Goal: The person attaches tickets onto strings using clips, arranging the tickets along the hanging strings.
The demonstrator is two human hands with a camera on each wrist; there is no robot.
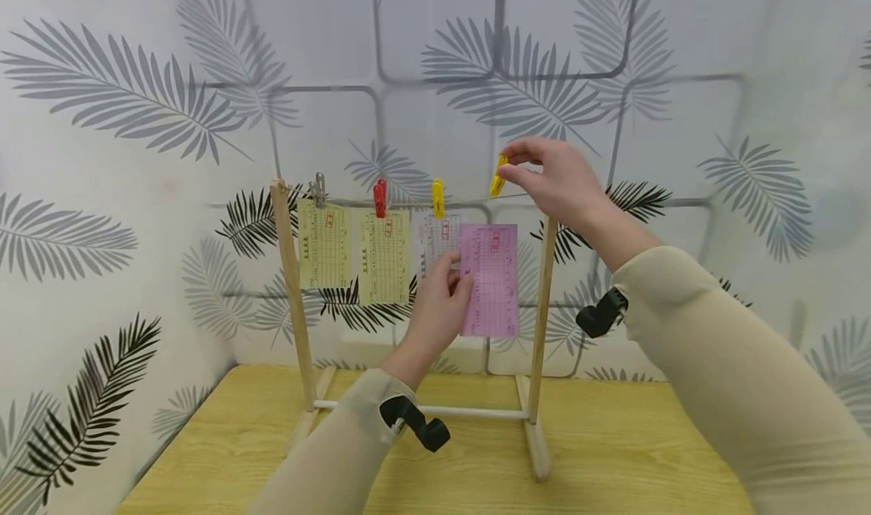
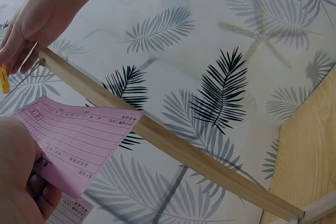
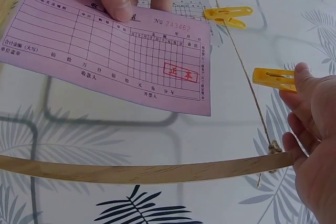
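Note:
My left hand pinches a pink receipt slip by its left edge, just below the string. Between thumb and fingers of my right hand is a yellow clothespin, held near the string at the right post. In the right wrist view the pin's nose points toward the string, apart from the pink slip. A white slip hangs from another yellow clothespin, partly behind my left hand and the pink slip.
Two yellow slips hang further left, one under a red clothespin, one under a grey clip. Wooden posts, the left post and right post, carry the string. A white crossbar joins them low over the wooden table.

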